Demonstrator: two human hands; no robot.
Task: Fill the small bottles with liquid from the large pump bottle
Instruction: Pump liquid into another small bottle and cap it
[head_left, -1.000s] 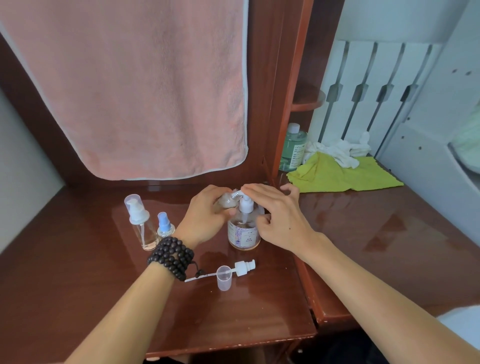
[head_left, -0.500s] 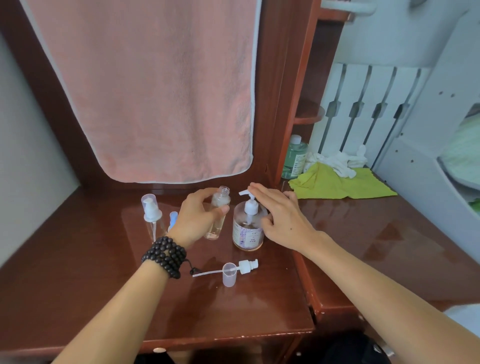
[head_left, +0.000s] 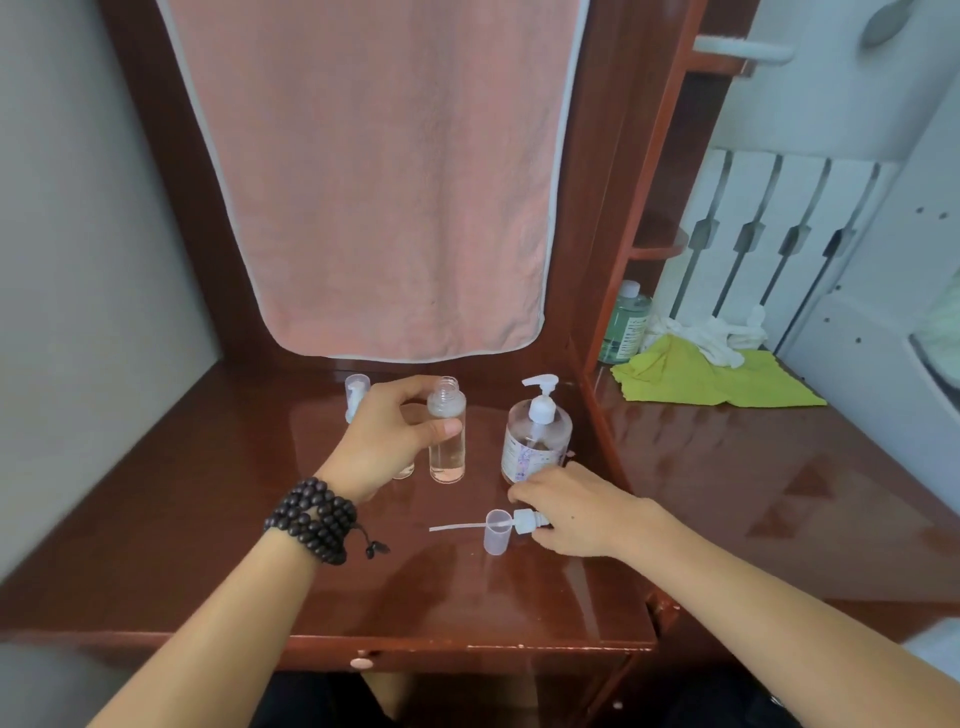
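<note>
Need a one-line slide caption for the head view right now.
Left hand steadies the uncapped small bottle while right hand grasps its pump cap.

A big pink towel (head_left: 374, 176) hangs at the top middle. A yellow-green cloth (head_left: 696, 382) lies at the right beside a green bottle (head_left: 626, 325).

A dark red wooden desk set in a pale-walled corner

The glossy desk (head_left: 208, 545) has a tall wooden back panel (head_left: 140, 156) with a pink towel (head_left: 374, 182) hanging down it; a grey wall (head_left: 67, 234) stands to the left. A wooden upright (head_left: 623, 182) with a small curved shelf (head_left: 657, 244) divides it from a lower surface to the right, where a yellow-green cloth (head_left: 691, 382), a white rag (head_left: 711, 335) and a green bottle (head_left: 626, 325) lie before white slatted furniture (head_left: 769, 218). Soft, even light reflects off the wood.
</note>
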